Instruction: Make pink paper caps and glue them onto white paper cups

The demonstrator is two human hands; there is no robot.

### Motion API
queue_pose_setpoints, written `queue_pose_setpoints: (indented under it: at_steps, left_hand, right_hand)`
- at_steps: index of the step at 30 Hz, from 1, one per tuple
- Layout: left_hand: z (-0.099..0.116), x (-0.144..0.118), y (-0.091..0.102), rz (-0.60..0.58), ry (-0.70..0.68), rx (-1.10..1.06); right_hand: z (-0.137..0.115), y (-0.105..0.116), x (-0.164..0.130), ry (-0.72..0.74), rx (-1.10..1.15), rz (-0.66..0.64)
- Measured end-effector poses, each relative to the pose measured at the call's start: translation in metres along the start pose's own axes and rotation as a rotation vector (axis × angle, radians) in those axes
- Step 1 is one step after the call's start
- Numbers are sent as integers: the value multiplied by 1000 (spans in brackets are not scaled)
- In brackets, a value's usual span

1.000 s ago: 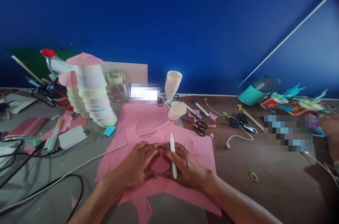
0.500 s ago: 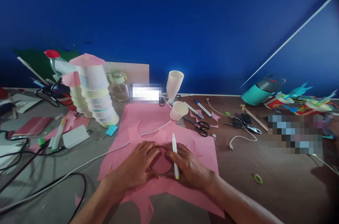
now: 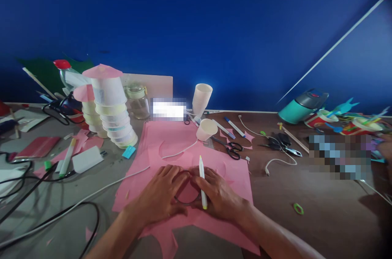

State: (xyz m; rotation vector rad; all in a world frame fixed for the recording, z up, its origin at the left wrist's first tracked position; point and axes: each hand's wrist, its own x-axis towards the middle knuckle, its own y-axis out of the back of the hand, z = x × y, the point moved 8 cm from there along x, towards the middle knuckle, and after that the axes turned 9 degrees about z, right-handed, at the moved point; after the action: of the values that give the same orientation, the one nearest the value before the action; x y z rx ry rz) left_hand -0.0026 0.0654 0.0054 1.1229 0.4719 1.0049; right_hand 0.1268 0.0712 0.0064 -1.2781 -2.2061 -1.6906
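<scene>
Both hands are pinning the ring (image 3: 185,193) between them on the pink paper (image 3: 235,177), my left hand (image 3: 161,197) flat with fingers spread, my right hand (image 3: 219,195) gripping the pen (image 3: 202,181) lengthwise away from me.

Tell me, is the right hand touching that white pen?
Touching. The head view shows the white pen lying across the right hand, gripped by its fingers over the pink paper.

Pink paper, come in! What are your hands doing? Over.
Left hand and right hand press a ring onto pink paper. Right holds pen. White cable crosses paper.
</scene>
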Motion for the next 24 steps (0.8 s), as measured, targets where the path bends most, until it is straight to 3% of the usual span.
queue_pose_setpoints:
  at_steps: [13, 24]
  left_hand:
    - [17, 6, 6, 29, 46, 29]
    - [11, 1, 1, -54, 61, 66]
  right_hand:
    - [-2, 1, 4, -33, 10, -2]
    - [-2, 2, 4, -27, 18, 3]
